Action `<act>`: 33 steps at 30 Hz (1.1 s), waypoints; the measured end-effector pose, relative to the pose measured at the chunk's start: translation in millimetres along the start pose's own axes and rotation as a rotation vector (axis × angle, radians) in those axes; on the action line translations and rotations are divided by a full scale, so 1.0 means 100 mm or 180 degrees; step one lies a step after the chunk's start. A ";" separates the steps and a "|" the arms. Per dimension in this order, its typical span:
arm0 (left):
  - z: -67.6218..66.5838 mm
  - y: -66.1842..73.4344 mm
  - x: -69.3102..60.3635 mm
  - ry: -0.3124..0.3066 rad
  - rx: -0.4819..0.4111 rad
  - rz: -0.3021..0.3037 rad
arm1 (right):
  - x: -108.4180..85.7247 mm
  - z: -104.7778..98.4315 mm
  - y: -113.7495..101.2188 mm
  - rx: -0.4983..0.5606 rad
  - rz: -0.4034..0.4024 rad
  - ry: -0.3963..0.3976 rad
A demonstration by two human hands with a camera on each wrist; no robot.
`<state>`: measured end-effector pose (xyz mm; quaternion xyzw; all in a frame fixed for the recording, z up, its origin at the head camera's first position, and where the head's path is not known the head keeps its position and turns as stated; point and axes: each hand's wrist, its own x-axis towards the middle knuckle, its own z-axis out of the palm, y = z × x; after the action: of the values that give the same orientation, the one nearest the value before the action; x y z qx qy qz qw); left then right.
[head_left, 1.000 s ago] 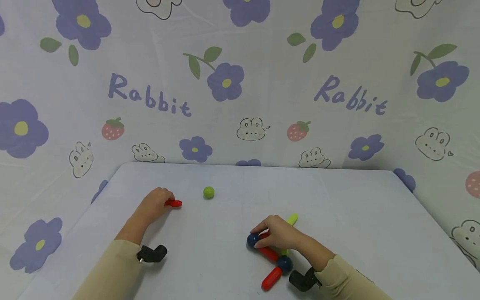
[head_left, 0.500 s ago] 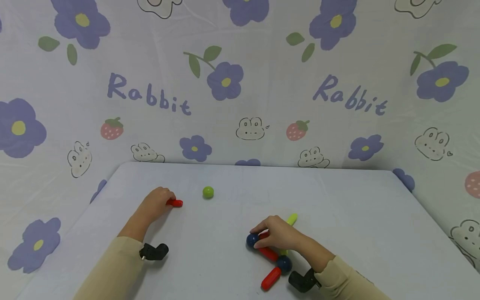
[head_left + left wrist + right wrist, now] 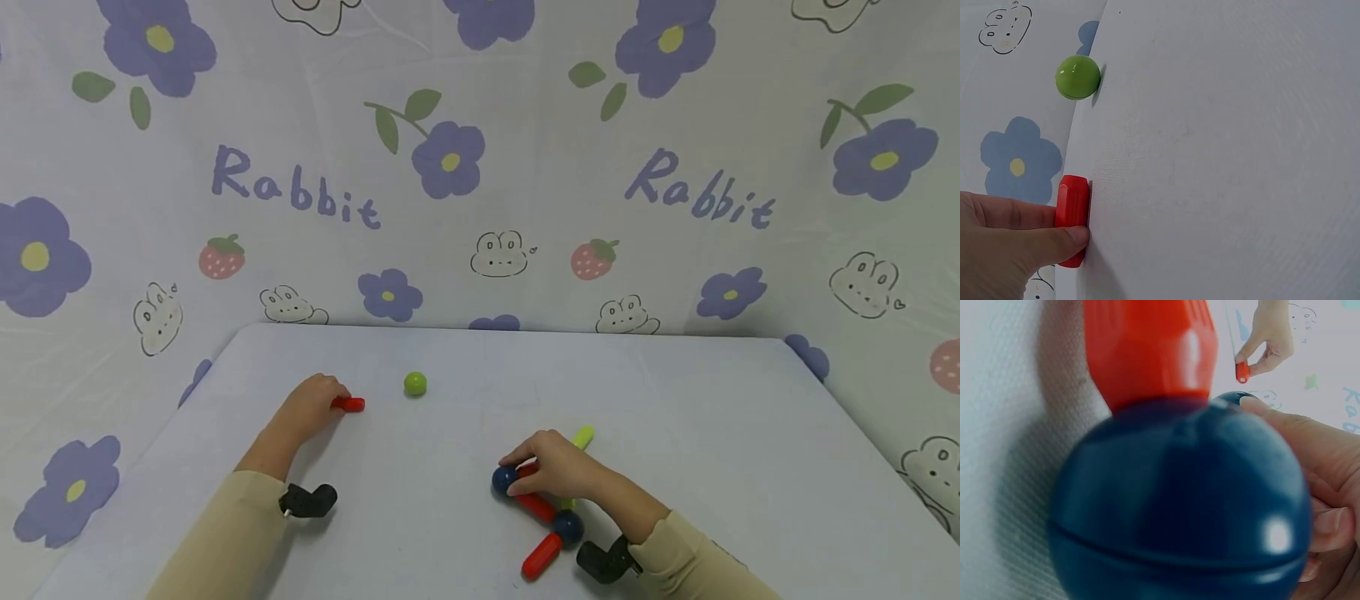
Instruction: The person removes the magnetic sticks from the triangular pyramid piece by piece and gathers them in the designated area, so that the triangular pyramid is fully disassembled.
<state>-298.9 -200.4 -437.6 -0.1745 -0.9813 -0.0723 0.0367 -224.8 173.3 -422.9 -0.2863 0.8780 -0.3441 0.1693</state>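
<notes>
In the head view my left hand (image 3: 309,408) pinches a short red rod (image 3: 351,404) at the left of the table. The left wrist view shows thumb and fingers on either side of that faceted red rod (image 3: 1072,203). My right hand (image 3: 562,467) holds a dark blue ball (image 3: 505,481) between thumb and fingers. A red rod (image 3: 536,506) joins this ball to a second blue ball (image 3: 567,527), from which another red rod (image 3: 542,557) sticks out. Part of a yellow-green rod (image 3: 583,437) shows behind the right hand, which hides some of the joined pieces.
A loose green ball (image 3: 415,384) lies on the white table (image 3: 675,417), to the right of the left hand. Behind the table hangs a cloth (image 3: 540,167) printed with flowers and rabbits. Each wrist carries a small black camera (image 3: 309,502).
</notes>
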 end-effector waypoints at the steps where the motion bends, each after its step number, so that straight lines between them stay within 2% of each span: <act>1: 0.00 0.00 0.00 0.0001 0.0008 0.0003 | 0.00 0.00 0.00 -0.0004 -0.0004 0.0001; 7: -0.01 0.00 -0.01 0.0024 0.0058 0.0021 | 0.02 0.01 -0.01 -0.0031 -0.0013 0.0004; 16: 0.00 0.07 -0.06 0.0311 -0.0004 0.0252 | -0.05 -0.01 -0.06 -0.0183 0.0076 0.0159; 23: -0.01 0.12 -0.12 0.0383 -0.0010 0.0258 | -0.29 -0.11 -0.04 -0.0036 0.0056 0.0202; 28: 0.02 0.10 -0.14 0.0495 -0.0033 0.0351 | -0.52 -0.17 0.03 0.0036 -0.0030 -0.0037; 31: 0.03 0.10 -0.16 0.0511 -0.0083 0.0317 | -0.63 -0.20 0.07 0.0013 -0.0032 -0.0139; 33: 0.01 0.13 -0.19 0.0502 -0.0130 0.0293 | -0.68 -0.20 0.08 -0.0028 0.0056 -0.0177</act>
<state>-276.9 -194.8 -439.3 -0.2139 -0.9646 -0.1040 0.1136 -184.7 230.3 -406.9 -0.2887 0.8770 -0.3306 0.1954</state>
